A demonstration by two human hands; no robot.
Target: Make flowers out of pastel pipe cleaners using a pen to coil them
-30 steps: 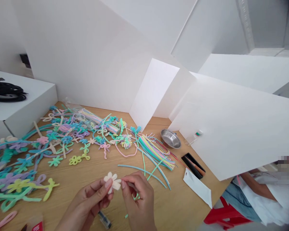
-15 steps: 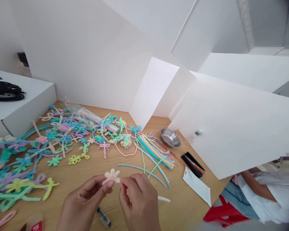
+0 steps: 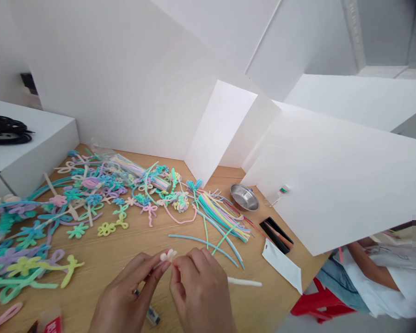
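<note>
Cream pipe cleaner, fuzzy and bent into a small flower (image 3: 168,255), sits pinched above the counter (image 3: 142,236) between our two hands, its looped petals partly hidden. Our left hand (image 3: 131,289) and right hand (image 3: 201,293) meet around it, and the fingers (image 3: 185,263) of both are closed on the soft wire. Just right of our right hand, a straight cream pipe cleaner (image 3: 244,282) lies on the smooth wood. Ahead of us, a long bundle of pastel pipe cleaners (image 3: 222,217) fans out in thin, fuzzy strands, and a wide tangle of twisted flowers and bows (image 3: 78,230) spreads across the left of the counter. Beyond the bundle sits a shallow steel bowl (image 3: 244,197), its polished curve catching the light, with a flat black tray (image 3: 275,236) and a white paper packet (image 3: 282,266) nearby. A small clear tube (image 3: 152,316) lies below our hands. Past the counter's corner, a person (image 3: 367,282) in a white shirt sits beside a red plastic stool (image 3: 319,300).
</note>
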